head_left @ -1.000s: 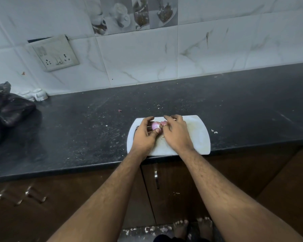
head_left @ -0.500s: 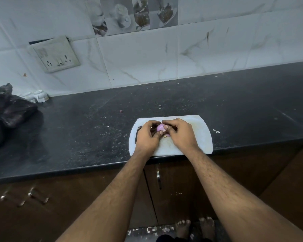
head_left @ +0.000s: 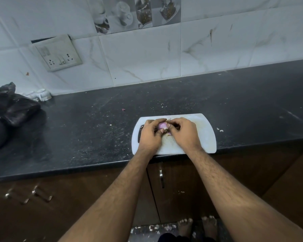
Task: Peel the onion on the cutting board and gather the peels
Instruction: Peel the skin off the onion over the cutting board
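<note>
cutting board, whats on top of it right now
On the white cutting board both hands work a pinkish onion: the left hand holds it, the right hand picks at its skin. The hands cover any peels beneath them.

Bare hairy forearms — bare feet (head_left: 198, 227)

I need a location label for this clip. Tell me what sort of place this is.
Most likely a home kitchen: a dark stone countertop with a white cutting board and an onion, a tiled wall behind, wooden cabinets below.
</note>
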